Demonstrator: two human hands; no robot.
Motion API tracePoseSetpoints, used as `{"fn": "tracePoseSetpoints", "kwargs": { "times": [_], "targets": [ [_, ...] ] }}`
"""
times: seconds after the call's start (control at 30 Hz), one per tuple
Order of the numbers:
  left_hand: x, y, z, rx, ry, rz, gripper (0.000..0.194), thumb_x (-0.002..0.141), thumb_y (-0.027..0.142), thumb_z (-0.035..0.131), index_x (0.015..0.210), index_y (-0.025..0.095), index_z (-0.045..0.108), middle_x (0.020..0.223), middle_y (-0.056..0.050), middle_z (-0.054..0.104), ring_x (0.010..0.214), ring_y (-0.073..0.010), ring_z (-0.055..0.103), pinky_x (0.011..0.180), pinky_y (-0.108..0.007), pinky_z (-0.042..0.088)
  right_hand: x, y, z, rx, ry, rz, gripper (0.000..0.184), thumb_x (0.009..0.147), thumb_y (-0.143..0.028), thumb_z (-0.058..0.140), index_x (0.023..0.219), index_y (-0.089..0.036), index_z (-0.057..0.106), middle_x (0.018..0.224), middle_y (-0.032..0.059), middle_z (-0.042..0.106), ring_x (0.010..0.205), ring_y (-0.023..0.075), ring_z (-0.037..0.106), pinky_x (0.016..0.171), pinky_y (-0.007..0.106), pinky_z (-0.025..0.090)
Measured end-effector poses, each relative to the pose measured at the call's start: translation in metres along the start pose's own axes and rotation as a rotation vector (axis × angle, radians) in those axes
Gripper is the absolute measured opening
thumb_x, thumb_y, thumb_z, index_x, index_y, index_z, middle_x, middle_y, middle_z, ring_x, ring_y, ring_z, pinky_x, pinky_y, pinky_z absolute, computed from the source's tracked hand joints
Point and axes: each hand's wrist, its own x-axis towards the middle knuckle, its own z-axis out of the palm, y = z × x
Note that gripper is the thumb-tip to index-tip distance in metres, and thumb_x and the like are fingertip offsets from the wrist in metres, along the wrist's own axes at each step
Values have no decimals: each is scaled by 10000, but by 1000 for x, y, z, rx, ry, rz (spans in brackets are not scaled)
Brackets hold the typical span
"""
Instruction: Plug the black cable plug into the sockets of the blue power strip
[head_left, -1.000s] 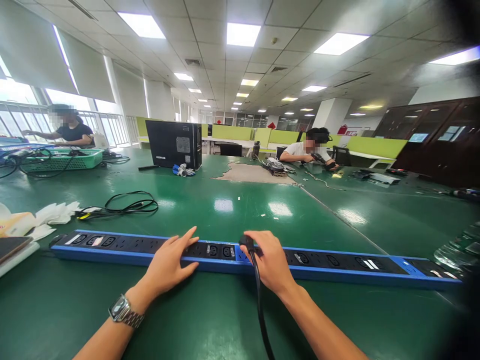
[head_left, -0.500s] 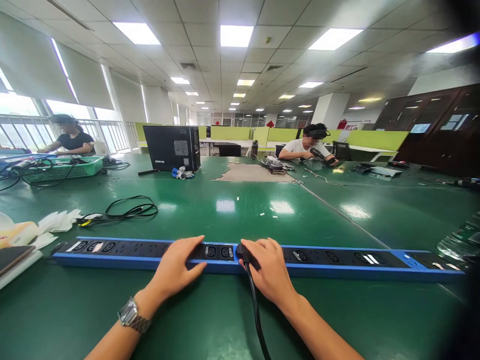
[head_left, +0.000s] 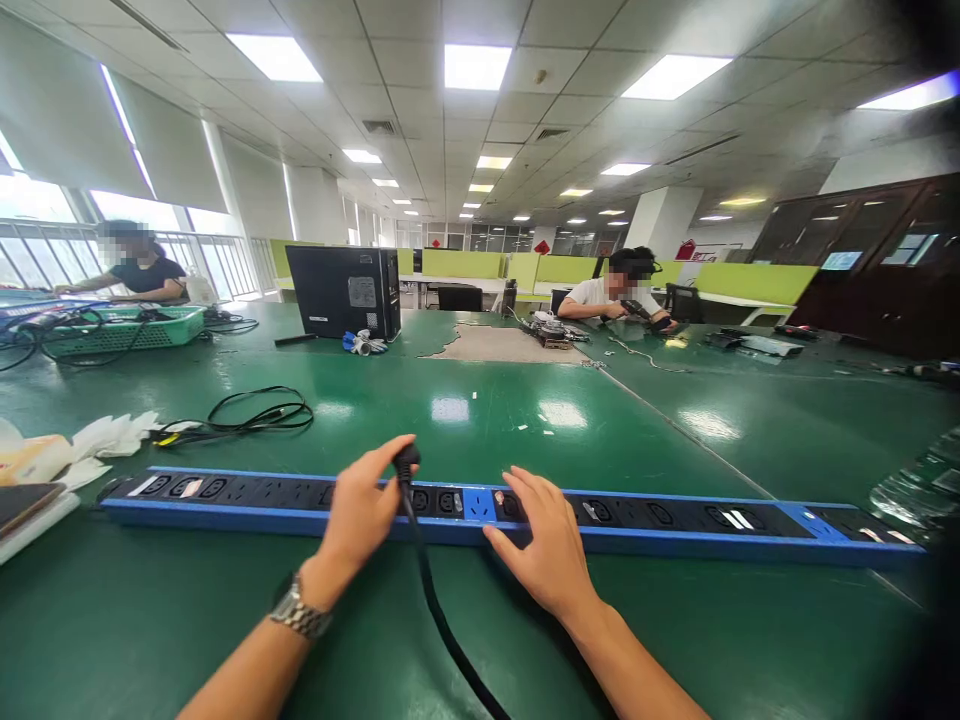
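Observation:
A long blue and black power strip [head_left: 630, 513] lies across the green table in front of me. Just above its middle, my left hand [head_left: 361, 505] grips a black power plug [head_left: 406, 458] between thumb and fingers. The plug is clear of the sockets, and its thick cord [head_left: 442, 610] runs down toward me. Right of the bare blue socket [head_left: 478, 505], my right hand [head_left: 544, 535] rests over the strip with thumb and fingers apart, holding nothing. A metal watch [head_left: 298, 608] is on my left wrist.
Behind the strip at left lies a coiled black cable [head_left: 262, 412], near white tissues [head_left: 112, 437]. Farther back stand a black computer case [head_left: 341, 292] and a green basket [head_left: 124, 332]. A plastic bottle [head_left: 919, 480] lies at right. Two people work at the table's far side.
The plug has come out of the blue socket in the strip's middle and passed from my right hand to my left, moving left and up. My right hand has opened.

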Motion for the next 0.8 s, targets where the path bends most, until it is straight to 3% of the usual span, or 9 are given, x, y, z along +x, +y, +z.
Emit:
{"fn": "tracePoseSetpoints", "kwargs": {
  "times": [0.07, 0.17, 0.37, 0.6, 0.7, 0.8],
  "targets": [
    [-5, -17, -21, 44, -22, -24, 340, 872, 303, 536, 1183, 210, 639, 1072, -60, 726, 966, -229, 673, 874, -361, 526, 1, -1, 1, 13, 17, 20, 501, 826, -441, 595, 1275, -232, 522, 1334, 85, 559, 1222, 284, 486, 977, 484, 436],
    [-14, -33, -34, 82, -91, -36, 338, 869, 322, 532, 1168, 223, 654, 1035, -53, 741, 938, -230, 683, 846, -359, 536, 2, -3, 2, 48, 59, 39, 456, 859, -466, 551, 1252, -235, 535, 1314, 87, 573, 1210, 281, 496, 975, 494, 434],
    [-14, -37, -29, 41, -261, -13, 343, 873, 322, 539, 1183, 229, 652, 1117, -55, 723, 1000, -225, 671, 913, -360, 509, 9, -20, 6, 138, 81, -41, 378, 876, -401, 547, 1210, -226, 557, 1278, 93, 588, 1192, 262, 502, 987, 472, 430],
    [-15, -41, -28, 180, -308, 21, 348, 867, 275, 513, 1198, 249, 618, 1181, -40, 695, 1056, -231, 638, 1029, -441, 421, 31, -70, 26, 210, -27, -156, 373, 831, -305, 595, 1191, -209, 584, 1262, 92, 594, 1185, 262, 479, 1007, 468, 399],
    [-18, -42, -30, 230, -350, 20, 582, 806, 199, 514, 1381, 242, 445, 1255, -43, 656, 1158, -237, 590, 1097, -477, 343, 42, -88, 40, 198, -121, -174, 439, 787, -328, 660, 1206, -217, 592, 1288, 81, 589, 1200, 281, 451, 1023, 483, 369],
    [-20, -41, -30, 249, -380, 27, 818, 728, 176, 563, 1485, 214, 255, 1280, -65, 636, 1193, -247, 568, 1103, -462, 339, 53, -102, 50, 183, -197, -228, 340, 781, -287, 672, 1118, -251, 639, 1159, 37, 669, 1110, 263, 495, 984, 469, 379]
  ]
}}
